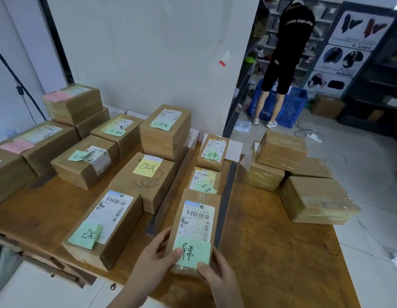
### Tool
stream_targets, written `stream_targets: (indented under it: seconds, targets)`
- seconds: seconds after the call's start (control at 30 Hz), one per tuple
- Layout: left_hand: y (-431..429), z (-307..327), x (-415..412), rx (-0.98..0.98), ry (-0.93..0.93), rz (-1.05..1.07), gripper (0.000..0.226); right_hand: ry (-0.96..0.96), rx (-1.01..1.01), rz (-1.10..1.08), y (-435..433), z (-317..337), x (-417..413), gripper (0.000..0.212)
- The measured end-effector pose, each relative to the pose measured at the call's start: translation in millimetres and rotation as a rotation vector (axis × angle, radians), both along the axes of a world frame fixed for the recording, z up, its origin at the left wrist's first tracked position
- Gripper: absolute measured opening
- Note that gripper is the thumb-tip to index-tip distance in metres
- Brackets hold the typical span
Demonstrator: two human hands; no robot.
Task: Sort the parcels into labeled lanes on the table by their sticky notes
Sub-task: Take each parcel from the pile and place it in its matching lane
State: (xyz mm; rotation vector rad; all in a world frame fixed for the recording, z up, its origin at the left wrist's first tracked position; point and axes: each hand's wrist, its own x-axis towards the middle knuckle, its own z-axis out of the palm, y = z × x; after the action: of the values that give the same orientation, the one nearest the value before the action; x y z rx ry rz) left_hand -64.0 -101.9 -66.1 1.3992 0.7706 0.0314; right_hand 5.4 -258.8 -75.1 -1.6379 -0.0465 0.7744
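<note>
Both hands clamp the near parcel (194, 227): left hand (148, 261) closes its grip on the left edge, right hand (217, 276) pinches the near right corner. It sits on the counter (270, 252) between two dark tape strips (225, 203), green sticky note (193, 253) facing up, behind two more green-noted parcels (205, 181).

Parcel warehouse: labelled boxes (164, 132), stockroom shelving (273, 36).
</note>
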Motion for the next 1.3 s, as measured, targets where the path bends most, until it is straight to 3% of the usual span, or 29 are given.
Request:
stream_targets:
  seconds: [0.1, 0.47, 0.8, 1.13, 1.3]
  targets:
    - [4, -10, -3, -0.023, 0.043, -0.028, 0.058, 0.021, -0.030, 0.006, 1, -1, -6, 0.032]
    - [16, -14, 13, 0.048, 0.109, -0.151, 0.045, 0.075, -0.089, -0.144, 28, -3, -9, 0.021]
    - [25, -14, 16, 0.113, 0.160, -0.189, 0.051, 0.034, -0.164, -0.181, 40, -15, -9, 0.034]
    - [28, -12, 15, 0.184, 0.160, -0.207, 0.055, -0.079, -0.221, -0.141, 44, -12, -13, 0.033]
    - [28, -9, 15, 0.270, 0.155, -0.242, 0.068, -0.159, -0.253, -0.134, 43, -13, -14, 0.037]
